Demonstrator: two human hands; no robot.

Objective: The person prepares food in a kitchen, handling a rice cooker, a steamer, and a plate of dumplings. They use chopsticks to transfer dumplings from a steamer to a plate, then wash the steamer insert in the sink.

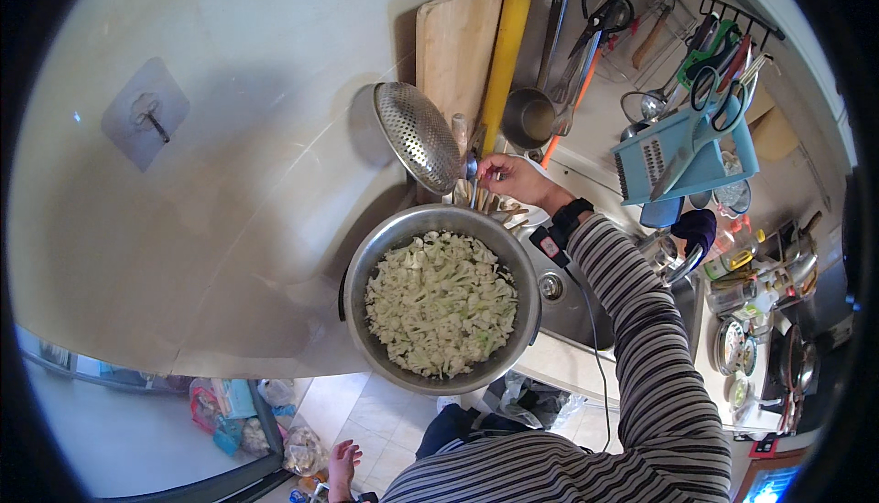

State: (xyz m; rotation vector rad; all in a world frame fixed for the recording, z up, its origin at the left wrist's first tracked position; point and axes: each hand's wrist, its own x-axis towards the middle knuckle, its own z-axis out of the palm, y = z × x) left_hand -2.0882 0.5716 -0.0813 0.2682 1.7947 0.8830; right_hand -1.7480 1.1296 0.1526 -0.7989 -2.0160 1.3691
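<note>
A wide stainless steel pot (357,359) with dark side handles stands before me, holding chopped cauliflower (443,304). Beyond its rim, my right hand (515,178) has its fingers bent close together at a cluster of upright utensil handles (481,199). Whether a thin handle is pinched between those fingers cannot be made out. Just left of that hand, a large perforated metal skimmer (420,136) leans with its bowl up against the wall; its lower end is hidden. Low and to the left, my left hand (343,463) hangs free with its fingers apart.
A wooden cutting board (457,57) leans beside a yellow pipe (511,43). Right of the pot lies a sink (573,307) with a faucet (687,266). Scissors and a blue grater (638,160) hang on the right. A cable (592,324) runs from my right wrist. Bags (302,449) lie low left.
</note>
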